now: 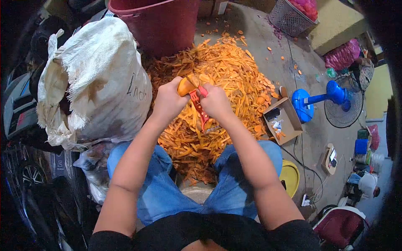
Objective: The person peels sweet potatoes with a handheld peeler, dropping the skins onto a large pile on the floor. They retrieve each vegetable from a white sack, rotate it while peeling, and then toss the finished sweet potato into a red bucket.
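My left hand [168,98] is closed around a thick orange carrot [186,85], one end of it pointing up and to the right. My right hand [217,102] grips a red peeler [198,108], whose perforated body hangs down from between the fingers. The peeler's head is up against the carrot; the exact contact of the blade cannot be made out. Below both hands spreads a large heap of orange peelings [234,67], reaching down between my knees.
A white woven sack [104,79] stands at left, a dark red tub [157,29] behind the heap. At right are a cardboard box [284,121], a blue fan [331,94], a yellow lid [290,179] and cables on the floor. A grey basket [291,19] stands farther back.
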`<action>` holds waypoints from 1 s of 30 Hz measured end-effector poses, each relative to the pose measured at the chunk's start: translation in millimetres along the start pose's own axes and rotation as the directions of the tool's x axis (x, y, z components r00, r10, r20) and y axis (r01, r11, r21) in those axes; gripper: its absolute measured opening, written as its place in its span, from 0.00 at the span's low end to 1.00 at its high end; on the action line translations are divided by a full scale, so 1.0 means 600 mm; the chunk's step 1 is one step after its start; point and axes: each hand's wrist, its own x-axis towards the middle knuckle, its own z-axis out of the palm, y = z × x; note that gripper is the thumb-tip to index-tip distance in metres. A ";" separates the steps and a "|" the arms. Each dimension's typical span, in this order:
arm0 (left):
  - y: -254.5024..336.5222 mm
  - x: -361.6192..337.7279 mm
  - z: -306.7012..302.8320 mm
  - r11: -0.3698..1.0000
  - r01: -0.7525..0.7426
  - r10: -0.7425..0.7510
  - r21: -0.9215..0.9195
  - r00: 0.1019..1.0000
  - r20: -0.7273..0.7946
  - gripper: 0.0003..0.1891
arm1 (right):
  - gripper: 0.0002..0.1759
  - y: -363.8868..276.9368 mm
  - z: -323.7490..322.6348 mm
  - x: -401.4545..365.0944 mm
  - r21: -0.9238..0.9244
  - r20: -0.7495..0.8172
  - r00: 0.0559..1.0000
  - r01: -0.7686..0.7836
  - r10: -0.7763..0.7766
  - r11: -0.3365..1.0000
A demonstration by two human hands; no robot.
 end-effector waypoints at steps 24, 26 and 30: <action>0.043 0.115 -0.120 0.645 -0.297 -0.178 0.705 0.838 0.516 0.11 | 0.14 0.060 0.011 0.016 -0.306 0.452 0.810 -0.251 0.373 0.918; 0.076 0.193 -0.194 0.744 -0.217 0.185 0.632 0.976 0.117 0.17 | 0.13 0.072 0.022 0.021 -0.294 0.446 0.812 -0.265 0.377 0.918; 0.101 0.209 -0.342 0.495 -0.209 0.465 0.843 0.884 -0.053 0.19 | 0.13 0.064 -0.003 0.018 -0.272 0.497 0.792 -0.246 0.355 0.930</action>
